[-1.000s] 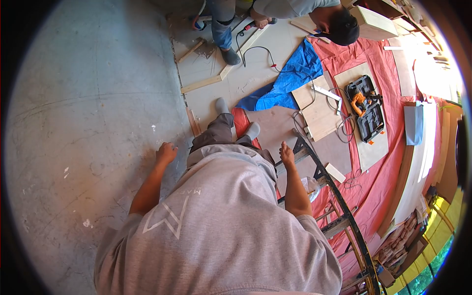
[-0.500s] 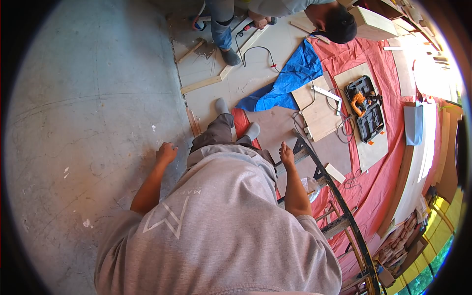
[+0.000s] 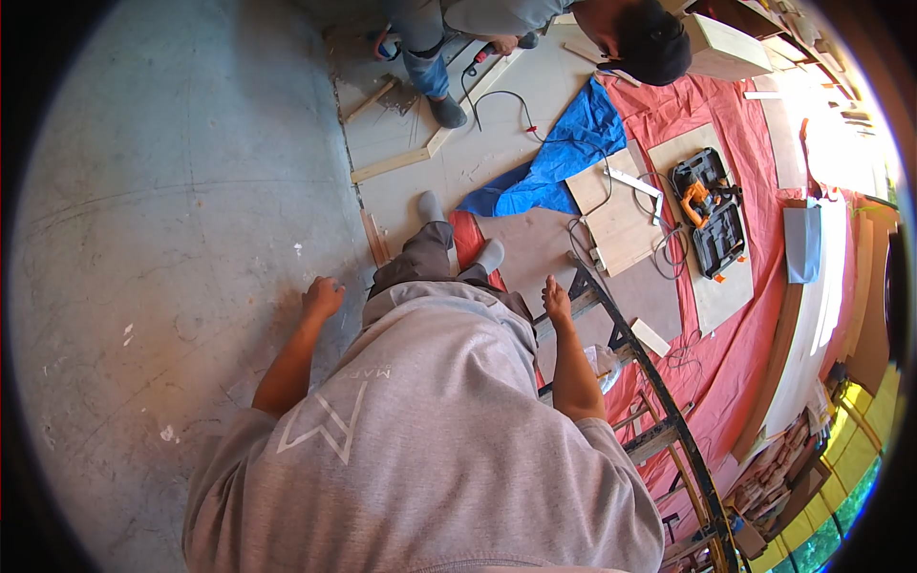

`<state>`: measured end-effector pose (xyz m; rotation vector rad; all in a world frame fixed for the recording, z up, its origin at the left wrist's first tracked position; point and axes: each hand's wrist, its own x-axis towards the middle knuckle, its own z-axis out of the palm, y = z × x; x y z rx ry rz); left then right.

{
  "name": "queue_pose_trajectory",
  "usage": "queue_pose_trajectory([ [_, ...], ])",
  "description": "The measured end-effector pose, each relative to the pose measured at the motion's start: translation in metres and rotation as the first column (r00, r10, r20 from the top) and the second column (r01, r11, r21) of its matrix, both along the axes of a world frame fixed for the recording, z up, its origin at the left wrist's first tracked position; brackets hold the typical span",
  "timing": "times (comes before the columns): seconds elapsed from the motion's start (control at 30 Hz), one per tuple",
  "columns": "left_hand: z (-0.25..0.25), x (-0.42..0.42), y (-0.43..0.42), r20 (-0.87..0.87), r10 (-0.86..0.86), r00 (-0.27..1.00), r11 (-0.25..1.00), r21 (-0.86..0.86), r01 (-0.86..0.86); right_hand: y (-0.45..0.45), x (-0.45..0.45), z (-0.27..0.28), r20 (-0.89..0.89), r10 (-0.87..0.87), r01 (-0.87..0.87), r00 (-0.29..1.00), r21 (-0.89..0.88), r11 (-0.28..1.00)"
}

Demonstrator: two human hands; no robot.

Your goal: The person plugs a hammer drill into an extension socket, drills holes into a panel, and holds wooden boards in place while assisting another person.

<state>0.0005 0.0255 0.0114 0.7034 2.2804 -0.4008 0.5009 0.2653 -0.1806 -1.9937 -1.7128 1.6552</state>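
My left hand (image 3: 325, 295) hangs beside my hip above the grey concrete floor, fingers loosely curled and slightly apart, with nothing in them. On the other side, my right hand (image 3: 556, 299) is held out with its fingers extended, also holding nothing. Closest to it is a black-railed ladder (image 3: 638, 346), with a small gap seen between the two. My grey shirt (image 3: 430, 411) fills the lower middle, and my shoes (image 3: 490, 254) stand at the edge of the boards.
A co-worker (image 3: 516, 17) bends over at the top, one hand on a corded red-and-black tool (image 3: 484, 53). Wooden strips (image 3: 392, 164), a blue tarp (image 3: 573, 134), a plywood panel (image 3: 626, 224), a white square (image 3: 638, 183) and a tool case (image 3: 712, 212) lie around on red sheeting (image 3: 755, 248).
The co-worker's head and arms have shifted slightly left and down. My hands and body have hardly moved.
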Motion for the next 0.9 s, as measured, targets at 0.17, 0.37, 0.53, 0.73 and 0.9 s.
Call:
queue_pose_trajectory([
  [0.17,0.002,-0.001,0.003,0.004,-0.004,1.000,1.000,0.011,0.004,0.002,-0.002,0.009,0.013,0.005,-0.005,1.000,-0.005,1.000],
  [0.37,0.006,0.000,0.007,0.003,0.002,1.000,1.000,0.003,-0.002,0.006,-0.002,0.013,0.037,0.040,-0.039,0.999,-0.013,0.999],
  [0.53,0.003,-0.002,0.006,-0.007,-0.005,1.000,1.000,0.005,0.005,0.007,-0.003,0.017,0.066,0.047,-0.048,0.997,0.018,0.999],
  [0.73,0.005,-0.003,0.009,0.012,-0.014,1.000,1.000,-0.002,0.014,0.009,-0.005,0.020,0.060,0.050,-0.055,0.997,0.076,0.996],
  [0.9,0.003,-0.006,0.008,0.009,-0.021,1.000,1.000,0.006,0.021,0.008,-0.010,0.026,0.091,0.066,-0.073,0.994,0.081,0.994],
])
